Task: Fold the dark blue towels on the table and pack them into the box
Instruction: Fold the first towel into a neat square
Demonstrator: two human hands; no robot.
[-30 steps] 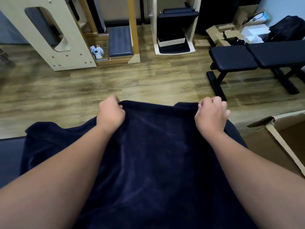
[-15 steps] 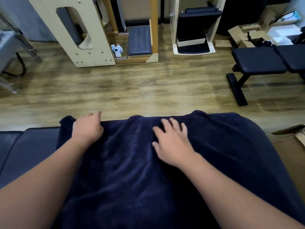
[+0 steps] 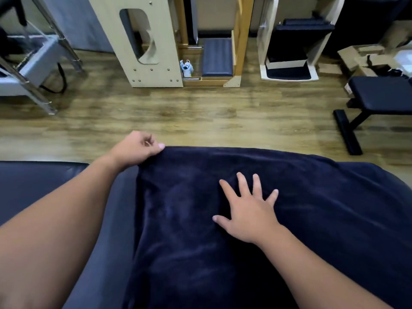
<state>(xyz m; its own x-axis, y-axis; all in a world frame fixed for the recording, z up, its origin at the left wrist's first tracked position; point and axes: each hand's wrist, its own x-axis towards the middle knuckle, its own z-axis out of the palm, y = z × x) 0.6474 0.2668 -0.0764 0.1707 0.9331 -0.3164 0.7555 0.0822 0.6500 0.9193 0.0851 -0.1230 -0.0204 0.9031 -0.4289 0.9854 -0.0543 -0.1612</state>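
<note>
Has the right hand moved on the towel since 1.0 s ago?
Yes. The right hand left the towel's far edge, where it gripped, and now lies flat nearer the person, fingers spread, left of its earlier spot.

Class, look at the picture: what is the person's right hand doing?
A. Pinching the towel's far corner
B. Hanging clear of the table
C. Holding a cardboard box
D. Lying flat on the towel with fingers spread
D: the right hand lies palm down on the towel with its fingers spread, while the left hand grips the towel's far left corner.
</note>
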